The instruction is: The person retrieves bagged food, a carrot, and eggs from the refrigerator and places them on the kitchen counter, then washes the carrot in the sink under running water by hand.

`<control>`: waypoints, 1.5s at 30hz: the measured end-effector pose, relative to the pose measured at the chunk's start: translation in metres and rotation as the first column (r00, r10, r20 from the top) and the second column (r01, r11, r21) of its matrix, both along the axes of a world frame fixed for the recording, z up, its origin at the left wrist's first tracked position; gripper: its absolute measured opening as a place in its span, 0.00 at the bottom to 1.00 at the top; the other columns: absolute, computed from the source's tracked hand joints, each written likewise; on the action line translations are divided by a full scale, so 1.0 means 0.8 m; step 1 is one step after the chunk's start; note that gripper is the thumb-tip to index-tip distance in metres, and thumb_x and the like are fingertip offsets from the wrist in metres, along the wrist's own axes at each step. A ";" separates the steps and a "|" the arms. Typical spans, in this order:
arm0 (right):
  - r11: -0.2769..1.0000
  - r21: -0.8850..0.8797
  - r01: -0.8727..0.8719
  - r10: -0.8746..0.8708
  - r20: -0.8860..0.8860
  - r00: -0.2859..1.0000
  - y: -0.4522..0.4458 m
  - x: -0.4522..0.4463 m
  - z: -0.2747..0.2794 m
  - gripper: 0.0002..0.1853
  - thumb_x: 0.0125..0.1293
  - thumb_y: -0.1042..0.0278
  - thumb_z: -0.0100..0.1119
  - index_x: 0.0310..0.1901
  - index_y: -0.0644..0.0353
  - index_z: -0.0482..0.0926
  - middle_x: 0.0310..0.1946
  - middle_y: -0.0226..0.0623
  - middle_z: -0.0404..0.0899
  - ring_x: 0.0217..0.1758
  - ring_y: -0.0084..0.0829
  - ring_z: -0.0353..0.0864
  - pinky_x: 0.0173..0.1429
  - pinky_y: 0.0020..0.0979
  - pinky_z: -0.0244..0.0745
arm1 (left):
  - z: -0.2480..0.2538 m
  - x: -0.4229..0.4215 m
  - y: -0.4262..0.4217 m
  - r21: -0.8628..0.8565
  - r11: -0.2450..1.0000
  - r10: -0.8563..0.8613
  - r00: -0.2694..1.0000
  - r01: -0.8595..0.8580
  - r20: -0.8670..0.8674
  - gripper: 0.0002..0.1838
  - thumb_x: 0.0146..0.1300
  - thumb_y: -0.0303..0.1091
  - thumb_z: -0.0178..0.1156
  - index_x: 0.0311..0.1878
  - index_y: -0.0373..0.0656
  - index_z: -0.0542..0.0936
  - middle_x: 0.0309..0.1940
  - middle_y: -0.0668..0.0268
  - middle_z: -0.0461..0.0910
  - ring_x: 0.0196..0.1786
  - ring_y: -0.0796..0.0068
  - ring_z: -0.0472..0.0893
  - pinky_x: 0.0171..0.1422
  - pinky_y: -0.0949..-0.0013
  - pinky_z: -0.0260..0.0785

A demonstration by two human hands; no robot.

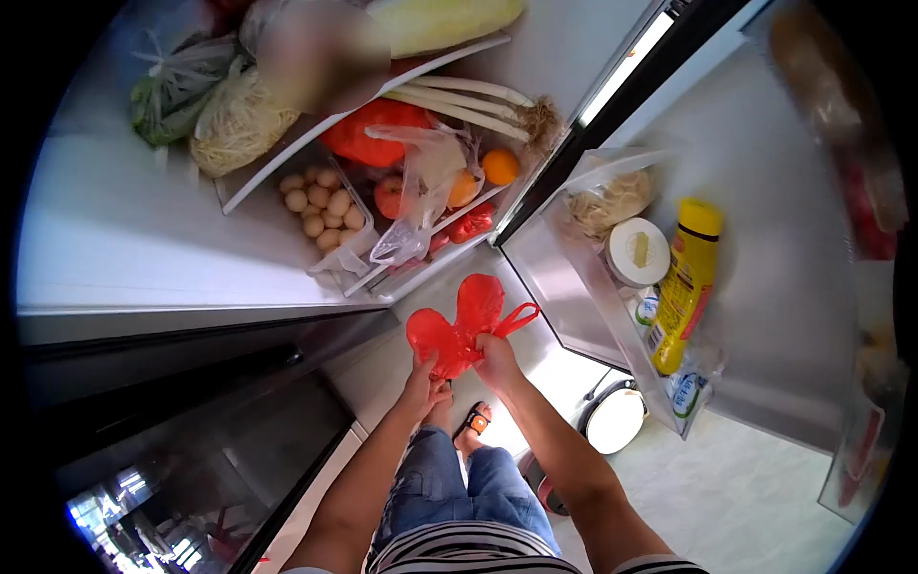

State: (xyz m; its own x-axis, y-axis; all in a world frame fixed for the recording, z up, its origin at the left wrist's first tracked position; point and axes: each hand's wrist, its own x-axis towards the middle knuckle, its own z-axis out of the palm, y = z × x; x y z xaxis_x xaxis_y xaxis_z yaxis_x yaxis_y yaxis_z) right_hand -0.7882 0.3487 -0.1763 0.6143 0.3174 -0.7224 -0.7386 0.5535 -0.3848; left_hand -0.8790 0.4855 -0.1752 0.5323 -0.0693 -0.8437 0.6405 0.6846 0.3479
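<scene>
A red plastic bag (459,335) with two rounded bulges and a loop handle is held in front of the open fridge, above the floor. My left hand (421,390) grips its lower left side. My right hand (496,364) is closed on its right side, just below the loop. What fills the bag is hidden. Nearest to it in the fridge are a tray of eggs (323,206), a clear plastic bag (421,191) and an orange (500,166).
Leeks (469,105) and a red bag (378,132) lie on the lower shelf. Above sit bagged noodle-like strands (244,120) and greens. The open door's rack holds a yellow bottle (690,277) and a white-lidded tub (638,252). A round white-topped object (615,421) stands on the floor.
</scene>
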 end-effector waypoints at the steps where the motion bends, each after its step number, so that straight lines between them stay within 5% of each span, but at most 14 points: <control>1: 1.000 -0.019 0.006 -0.006 0.025 1.000 0.001 -0.002 -0.001 0.24 0.48 0.85 0.43 0.52 0.66 0.69 0.44 0.39 0.76 0.47 0.35 0.78 0.52 0.35 0.74 | -0.014 0.001 -0.003 -0.017 0.999 0.031 0.999 -0.031 -0.011 0.37 0.65 0.57 0.56 0.71 0.65 0.49 0.63 0.66 0.67 0.61 0.63 0.72 0.65 0.43 0.64; 5: 0.999 0.017 -0.039 0.036 0.146 0.989 -0.003 0.002 -0.019 0.22 0.52 0.85 0.45 0.51 0.63 0.70 0.43 0.35 0.76 0.45 0.31 0.78 0.50 0.32 0.74 | -0.105 -0.001 0.001 -0.235 0.966 0.098 0.994 -0.109 -0.057 0.34 0.67 0.61 0.51 0.71 0.62 0.52 0.64 0.64 0.67 0.62 0.61 0.73 0.67 0.43 0.62; 8: 0.953 -0.165 -0.253 0.283 0.192 0.940 0.001 0.008 -0.044 0.22 0.56 0.81 0.49 0.55 0.63 0.71 0.45 0.34 0.76 0.46 0.27 0.77 0.52 0.28 0.72 | -0.118 0.008 -0.001 -0.475 0.856 0.293 0.948 -0.203 0.121 0.33 0.68 0.58 0.51 0.70 0.56 0.56 0.65 0.63 0.66 0.65 0.58 0.69 0.70 0.42 0.60; 11: 0.776 -0.510 -0.371 0.539 0.229 0.811 0.022 0.020 -0.048 0.24 0.58 0.77 0.53 0.59 0.64 0.70 0.46 0.34 0.76 0.47 0.23 0.76 0.54 0.26 0.71 | -0.149 0.013 -0.015 -0.403 0.852 0.410 0.904 -0.333 0.120 0.31 0.69 0.56 0.51 0.68 0.50 0.60 0.66 0.61 0.66 0.67 0.57 0.67 0.70 0.44 0.61; 17: 0.895 -0.338 -0.292 0.444 0.595 0.671 0.055 0.050 -0.103 0.22 0.58 0.75 0.56 0.56 0.67 0.72 0.44 0.35 0.76 0.46 0.24 0.74 0.52 0.27 0.72 | -0.233 0.042 0.012 -0.339 0.800 0.588 0.761 -0.495 0.274 0.29 0.69 0.49 0.55 0.68 0.54 0.60 0.66 0.63 0.65 0.67 0.64 0.67 0.68 0.50 0.64; 20: 0.831 -0.508 -0.228 0.539 0.836 0.103 0.069 0.096 -0.130 0.18 0.54 0.77 0.57 0.49 0.67 0.74 0.45 0.39 0.75 0.48 0.30 0.75 0.52 0.29 0.71 | -0.262 0.071 0.041 -0.238 0.790 0.609 0.682 -0.564 0.405 0.30 0.68 0.42 0.58 0.70 0.58 0.57 0.66 0.65 0.65 0.67 0.68 0.67 0.67 0.52 0.65; 23: 0.801 -0.584 -0.127 0.582 0.811 -0.059 0.083 0.128 -0.157 0.15 0.50 0.78 0.59 0.42 0.67 0.74 0.47 0.43 0.74 0.49 0.39 0.76 0.54 0.31 0.71 | -0.279 0.105 0.066 -0.167 0.798 0.563 0.617 -0.579 0.550 0.38 0.66 0.32 0.60 0.73 0.61 0.51 0.66 0.69 0.64 0.67 0.72 0.66 0.67 0.58 0.66; 26: 0.787 -0.605 0.120 0.612 0.742 -0.274 0.091 0.163 -0.196 0.16 0.48 0.74 0.62 0.41 0.66 0.75 0.50 0.46 0.73 0.53 0.47 0.75 0.56 0.33 0.71 | -0.310 0.129 0.079 0.003 0.858 0.412 0.692 -0.513 0.593 0.45 0.64 0.24 0.60 0.74 0.62 0.43 0.66 0.70 0.63 0.66 0.74 0.67 0.66 0.65 0.66; 30: 0.499 -0.768 0.403 0.865 0.415 -0.281 0.080 0.169 -0.234 0.25 0.49 0.67 0.65 0.53 0.53 0.79 0.72 0.49 0.53 0.72 0.51 0.59 0.70 0.54 0.56 | -0.335 0.142 0.068 0.274 0.812 0.189 0.676 -0.516 0.712 0.50 0.61 0.22 0.62 0.75 0.58 0.38 0.67 0.66 0.62 0.65 0.73 0.69 0.65 0.70 0.67; 31: 0.535 -0.717 0.448 0.844 0.420 -0.334 0.077 0.166 -0.257 0.30 0.50 0.65 0.65 0.59 0.45 0.76 0.76 0.47 0.44 0.75 0.50 0.53 0.70 0.61 0.50 | -0.335 0.142 0.066 0.319 0.814 0.133 0.689 -0.486 0.712 0.50 0.61 0.22 0.62 0.75 0.56 0.38 0.67 0.65 0.61 0.65 0.72 0.69 0.66 0.69 0.66; 34: 0.394 -0.656 0.644 0.919 0.284 -0.273 0.082 0.160 -0.302 0.32 0.52 0.63 0.65 0.63 0.43 0.73 0.76 0.46 0.44 0.74 0.51 0.55 0.71 0.59 0.50 | -0.324 0.140 0.060 0.414 0.807 0.011 0.712 -0.420 0.702 0.50 0.61 0.24 0.63 0.75 0.52 0.37 0.68 0.64 0.60 0.66 0.71 0.68 0.69 0.67 0.62; 39: 0.293 -0.617 0.730 0.952 0.262 -0.161 0.082 0.211 -0.339 0.32 0.54 0.63 0.63 0.65 0.40 0.71 0.76 0.44 0.46 0.70 0.49 0.62 0.67 0.57 0.57 | -0.309 0.174 0.058 0.483 0.822 -0.091 0.768 -0.302 0.634 0.47 0.64 0.30 0.62 0.75 0.47 0.39 0.69 0.63 0.59 0.66 0.70 0.68 0.72 0.65 0.58; 41: 0.236 -0.602 0.762 0.956 0.284 -0.072 0.075 0.229 -0.337 0.31 0.56 0.64 0.60 0.65 0.38 0.71 0.76 0.42 0.48 0.66 0.47 0.66 0.64 0.55 0.61 | -0.334 0.207 0.065 0.281 0.901 0.058 0.733 -0.332 0.678 0.42 0.64 0.29 0.61 0.75 0.51 0.45 0.69 0.66 0.59 0.66 0.72 0.67 0.70 0.66 0.60; 45: 0.130 -0.558 0.820 0.986 0.159 -0.048 0.083 0.242 -0.348 0.30 0.59 0.64 0.55 0.65 0.33 0.70 0.76 0.40 0.47 0.65 0.40 0.68 0.64 0.52 0.61 | -0.341 0.239 0.083 0.365 0.883 -0.039 0.730 -0.294 0.682 0.43 0.65 0.28 0.59 0.76 0.57 0.44 0.71 0.69 0.56 0.65 0.74 0.68 0.66 0.67 0.62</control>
